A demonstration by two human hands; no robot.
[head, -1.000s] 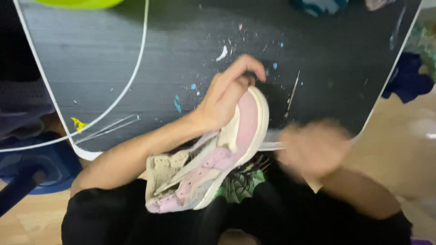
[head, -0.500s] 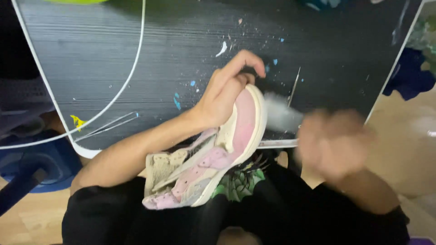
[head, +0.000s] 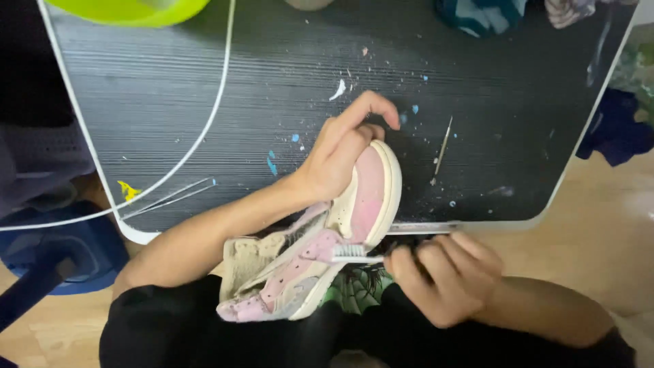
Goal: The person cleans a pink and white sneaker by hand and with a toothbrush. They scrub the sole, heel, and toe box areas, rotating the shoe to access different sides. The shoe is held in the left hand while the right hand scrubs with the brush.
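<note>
Left grip (head: 340, 153) curled on pink shoe (head: 320, 245) toe, right fist (head: 446, 276) w/ toothbrush (head: 357, 253).

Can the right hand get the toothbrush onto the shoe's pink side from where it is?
Probably yes: the right hand holds the toothbrush with bristles already at the shoe; nothing lies between.

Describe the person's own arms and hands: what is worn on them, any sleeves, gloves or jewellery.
Both forearms are bare, with no sleeves reaching them. The left hand and right hand wear no gloves, and no rings, watch or bracelets show. The fingers are uncovered, nails short and unpainted as far as visible. Dark clothing shows only at the lap.
</note>
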